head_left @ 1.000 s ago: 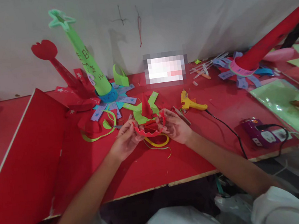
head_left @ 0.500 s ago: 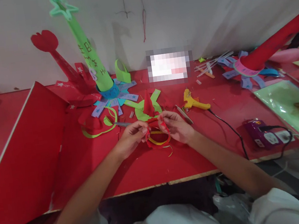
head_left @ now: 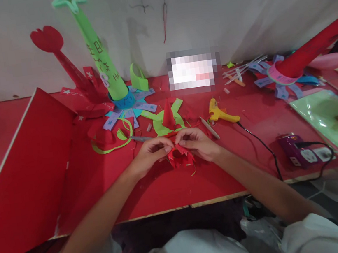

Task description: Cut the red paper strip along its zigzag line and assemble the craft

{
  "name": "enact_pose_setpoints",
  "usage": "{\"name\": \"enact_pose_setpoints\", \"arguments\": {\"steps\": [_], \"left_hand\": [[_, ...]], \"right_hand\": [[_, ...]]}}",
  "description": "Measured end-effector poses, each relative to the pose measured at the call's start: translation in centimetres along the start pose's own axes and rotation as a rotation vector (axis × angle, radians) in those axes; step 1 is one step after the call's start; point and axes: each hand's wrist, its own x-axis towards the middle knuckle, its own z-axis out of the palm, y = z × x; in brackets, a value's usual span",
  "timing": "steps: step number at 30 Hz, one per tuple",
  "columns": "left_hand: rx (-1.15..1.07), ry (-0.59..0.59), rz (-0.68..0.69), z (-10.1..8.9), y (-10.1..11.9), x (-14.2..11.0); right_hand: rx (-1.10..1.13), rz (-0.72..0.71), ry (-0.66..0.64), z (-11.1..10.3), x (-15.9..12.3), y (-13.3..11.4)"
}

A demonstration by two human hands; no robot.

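Note:
My left hand (head_left: pixel 150 153) and my right hand (head_left: pixel 197 142) meet over the middle of the red table (head_left: pixel 165 189). Both pinch a small red zigzag-edged paper strip (head_left: pixel 179 156), curled into a tight ring between the fingertips. Just behind the hands lies a small red paper cone (head_left: pixel 167 116) on a green paper base (head_left: pixel 161 126). A thin grey tool (head_left: pixel 139 138) rests left of it. A yellow glue gun (head_left: pixel 222 114) lies to the right of my right hand, its black cord trailing toward the table edge.
A tall green paper cone (head_left: pixel 97 53) with a star top and a red cone (head_left: pixel 63 61) stand at the back left. A large red board (head_left: pixel 26 178) leans at the left. A purple power strip (head_left: pixel 297 153) sits right, near green sheets (head_left: pixel 330 122) and a long red cone (head_left: pixel 311 51).
The hands have drawn together, curling the red zigzag strip from a wide arc into a small closed ring that now covers the yellow loop on the table.

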Motion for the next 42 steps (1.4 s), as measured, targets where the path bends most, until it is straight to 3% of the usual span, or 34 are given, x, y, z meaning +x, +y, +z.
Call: {"name": "enact_pose_setpoints", "arguments": {"steps": [10,18,23,29,31,37,42], "left_hand": [[0.018,0.036,0.037,0.0,0.4,-0.1],[0.277,-0.021,0.041,-0.2,0.1,0.2],[0.345,0.008,0.064,-0.2,-0.1,0.3],[0.192,0.035,-0.04,-0.6,0.3,0.1],[0.25,0.022,-0.028,-0.9,0.5,0.0],[0.688,-0.046,0.221,-0.5,0.0,-0.1],[0.811,-0.071,0.34,0.5,-0.7,-0.1]], "right_hand": [[-0.151,-0.08,-0.063,-0.3,0.2,0.2],[-0.136,-0.072,-0.082,-0.4,0.2,0.1],[-0.162,-0.082,-0.093,-0.2,0.3,0.1],[-0.063,-0.038,0.11,-0.1,0.2,0.0],[-0.019,-0.022,0.164,-0.3,0.3,0.0],[0.008,-0.119,0.265,-0.7,0.9,0.5],[-0.097,-0.239,0.338,-0.7,1.1,1.0]]}}
